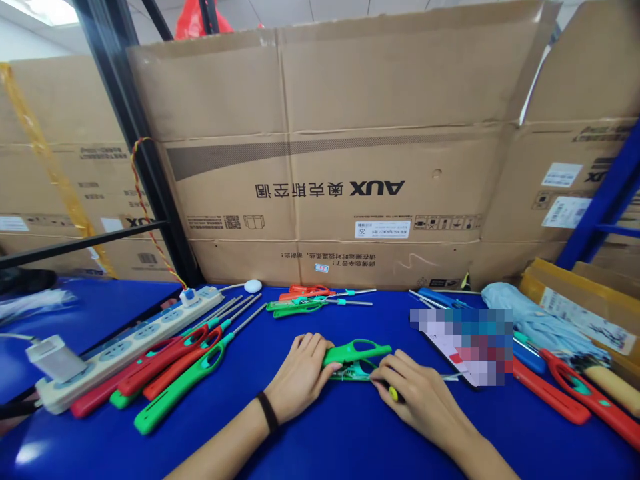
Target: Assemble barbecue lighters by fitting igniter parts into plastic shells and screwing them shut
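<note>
On the large brown cardboard panel (340, 93), printed upside down, stood the brand AUX and the Chinese name 奥克斯空调, with smaller lines below including 谢谢您. Parts of AUX also showed on the left cardboard (60, 173) and right cardboard (585, 80). The central white label (383, 230) was mostly too small to read.

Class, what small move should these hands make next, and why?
Probably the left hand should level the green shell over the open lighter half: the shell is tilted above it, leaving its inside exposed, with the right hand close by.
</note>
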The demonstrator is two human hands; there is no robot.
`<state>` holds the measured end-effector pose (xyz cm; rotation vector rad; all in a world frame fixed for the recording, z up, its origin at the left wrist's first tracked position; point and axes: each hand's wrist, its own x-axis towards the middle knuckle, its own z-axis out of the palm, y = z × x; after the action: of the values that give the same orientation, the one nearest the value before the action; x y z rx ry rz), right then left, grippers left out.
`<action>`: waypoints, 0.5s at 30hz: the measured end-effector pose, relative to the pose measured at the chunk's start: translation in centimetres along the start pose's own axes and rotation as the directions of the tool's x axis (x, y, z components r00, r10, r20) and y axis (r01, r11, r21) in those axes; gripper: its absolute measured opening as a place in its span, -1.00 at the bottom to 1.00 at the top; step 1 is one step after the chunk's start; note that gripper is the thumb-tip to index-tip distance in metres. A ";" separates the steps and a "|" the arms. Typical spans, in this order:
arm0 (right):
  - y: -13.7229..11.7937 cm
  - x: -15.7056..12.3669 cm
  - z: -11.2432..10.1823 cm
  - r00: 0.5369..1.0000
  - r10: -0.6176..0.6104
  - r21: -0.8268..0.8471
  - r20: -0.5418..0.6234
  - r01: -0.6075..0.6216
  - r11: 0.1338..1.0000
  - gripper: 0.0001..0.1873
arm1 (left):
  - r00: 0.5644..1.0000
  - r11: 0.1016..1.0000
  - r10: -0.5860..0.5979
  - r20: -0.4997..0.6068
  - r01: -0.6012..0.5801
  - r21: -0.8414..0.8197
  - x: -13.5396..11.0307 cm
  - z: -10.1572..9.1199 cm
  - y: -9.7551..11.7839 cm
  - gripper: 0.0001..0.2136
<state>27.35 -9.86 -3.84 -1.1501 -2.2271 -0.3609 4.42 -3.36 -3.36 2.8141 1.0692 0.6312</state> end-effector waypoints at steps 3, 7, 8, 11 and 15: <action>0.0 0.0 0.0 1.000 0.006 0.009 0.019 -0.006 1.000 -0.77 | 1.000 1.000 -0.001 0.015 0.002 -0.006 0.0 0.0 0.1 -0.79; -0.2 0.0 0.1 0.998 0.024 0.020 0.056 -0.025 0.999 -0.80 | 1.000 1.000 0.005 0.026 -0.005 -0.013 0.1 0.0 0.1 -0.79; -0.2 0.0 0.1 0.998 0.024 0.019 0.059 -0.025 1.000 -0.80 | 1.000 1.000 0.007 0.028 -0.007 -0.011 0.1 0.0 0.1 -0.79; -0.4 0.0 0.1 0.998 0.019 0.009 0.059 -0.020 1.000 -0.81 | 0.999 1.000 0.013 0.035 -0.013 0.000 0.1 0.2 0.0 -0.79; -0.4 0.1 0.1 0.999 0.005 -0.024 0.048 -0.004 1.000 -0.82 | 0.999 0.999 0.032 0.040 -0.031 -0.010 0.1 0.3 0.0 -0.77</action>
<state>26.89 -9.97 -3.85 -1.1875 -2.2673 -0.3622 4.57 -3.25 -3.57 2.8281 1.0148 0.5789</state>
